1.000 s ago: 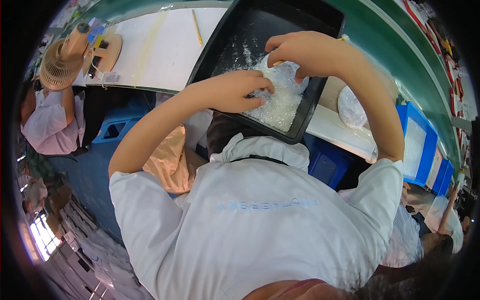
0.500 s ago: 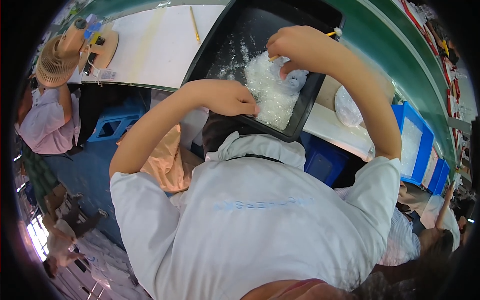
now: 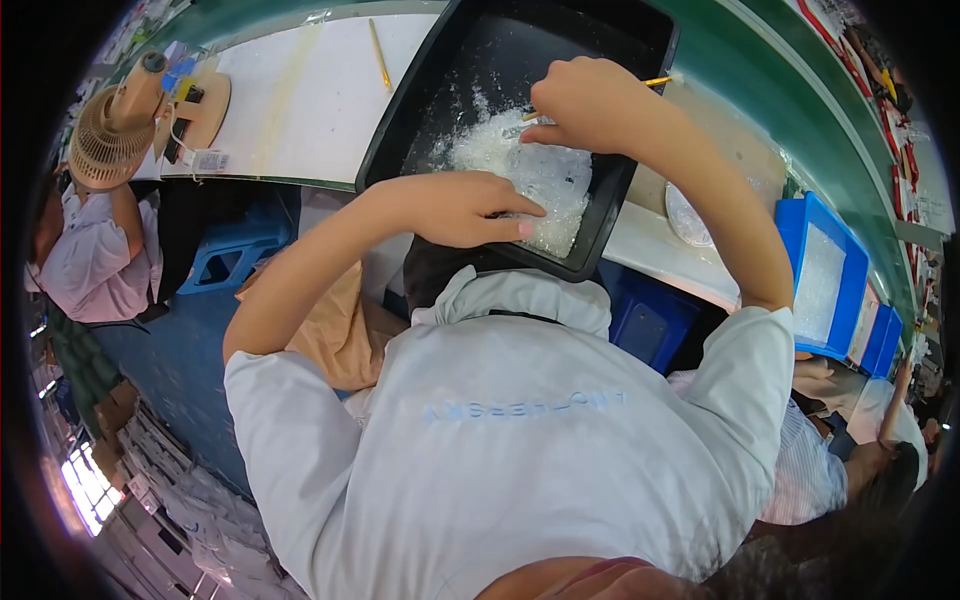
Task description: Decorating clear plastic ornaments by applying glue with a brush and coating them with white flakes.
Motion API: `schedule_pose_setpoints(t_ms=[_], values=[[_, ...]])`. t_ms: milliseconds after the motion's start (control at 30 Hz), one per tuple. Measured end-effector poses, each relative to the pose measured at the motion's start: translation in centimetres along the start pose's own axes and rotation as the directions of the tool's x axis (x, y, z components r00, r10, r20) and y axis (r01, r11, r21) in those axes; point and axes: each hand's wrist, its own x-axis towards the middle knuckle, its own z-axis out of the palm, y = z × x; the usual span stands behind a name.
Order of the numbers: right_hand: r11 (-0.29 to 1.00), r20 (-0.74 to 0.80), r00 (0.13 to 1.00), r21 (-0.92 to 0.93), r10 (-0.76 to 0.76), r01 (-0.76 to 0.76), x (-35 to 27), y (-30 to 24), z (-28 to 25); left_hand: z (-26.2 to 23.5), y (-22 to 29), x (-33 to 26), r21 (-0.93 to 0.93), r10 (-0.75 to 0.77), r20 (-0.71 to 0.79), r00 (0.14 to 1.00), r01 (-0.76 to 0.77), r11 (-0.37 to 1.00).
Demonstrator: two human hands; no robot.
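Observation:
A black tray point(image 3: 652, 60) lies at the table's near edge, holding a heap of small clear, glittering pieces point(image 3: 487, 143). Over the heap, my right hand point(image 3: 590, 105) is closed around a thin yellow stick point(image 3: 656, 81), whose ends stick out on both sides of the fist. Under that hand, a translucent plastic-looking piece point(image 3: 560, 175) rests on the heap; its exact kind is unclear. At the tray's near side, my left hand point(image 3: 470, 208) reaches over the rim with thumb and forefinger apart. Nothing shows between them.
Another yellow stick point(image 3: 380, 55) lies on the white tabletop point(image 3: 325, 90). A beige fan point(image 3: 110, 135) stands at left, near a seated person point(image 3: 95, 245). At right are a round clear bag or dish point(image 3: 688, 217) and a blue bin point(image 3: 853, 258) of clear pieces. A brown bag point(image 3: 335, 335) sits below left.
My left hand has moved right and over the heap, its fingers parting. My right hand has shifted slightly left with the stick. The heap has spread leftward, and the translucent piece lies flatter.

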Motion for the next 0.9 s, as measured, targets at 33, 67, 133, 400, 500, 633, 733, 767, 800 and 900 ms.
schedule_pose_setpoints(t_ms=[33, 67, 133, 400, 500, 633, 733, 767, 800, 900], values=[[0.999, 0.017, 1.000, -0.041, 0.019, -0.018, -0.1, 0.0, 0.2, -0.1, 0.5, -0.1, 0.001, 0.005, 0.005, 1.000, -0.005, 1.000], [0.999, 0.018, 1.000, -0.040, 0.026, -0.025, -0.4, 0.1, 0.2, -0.4, 1.2, -0.3, 0.050, -0.063, 0.026, 0.998, 0.062, 0.997], [0.997, -0.009, 0.997, -0.009, 0.071, -0.071, -1.1, 0.3, 0.3, -0.8, 1.6, -0.2, 0.099, -0.128, 0.047, 0.991, 0.123, 0.987], [0.938, -0.157, 0.937, -0.106, 0.311, -0.329, -1.3, 2.1, 1.3, -1.0, -1.8, 1.3, 0.377, -0.295, -0.468, 0.833, 0.490, 0.786], [0.910, -0.158, 0.911, -0.114, 0.380, -0.399, -1.5, 2.1, 1.6, -0.7, -2.3, 2.3, 0.379, -0.333, -0.335, 0.881, 0.450, 0.809], [0.847, -0.185, 0.848, -0.111, 0.497, -0.520, -1.4, 3.3, 2.3, 0.5, -1.9, 4.0, 0.213, -0.206, -0.047, 0.977, 0.212, 0.954], [0.872, -0.282, 0.845, -0.056, 0.454, -0.487, -1.5, 3.7, 2.7, 1.1, -1.6, 5.8, 0.156, 0.059, 0.096, 0.994, -0.073, 0.985], [0.872, -0.284, 0.845, -0.054, 0.454, -0.487, -1.4, 3.7, 2.5, 1.2, -1.4, 6.5, 0.134, 0.175, 0.151, 0.973, -0.195, 0.972], [0.866, -0.244, 0.845, -0.037, 0.475, -0.498, -1.2, 3.5, 2.2, 1.5, -1.0, 7.0, 0.136, 0.173, 0.151, 0.973, -0.194, 0.972], [0.854, -0.208, 0.835, 0.002, 0.509, -0.520, -1.6, 3.6, 2.3, 1.6, 0.7, 7.8, 0.249, 0.001, 0.146, 0.989, -0.038, 0.968]])
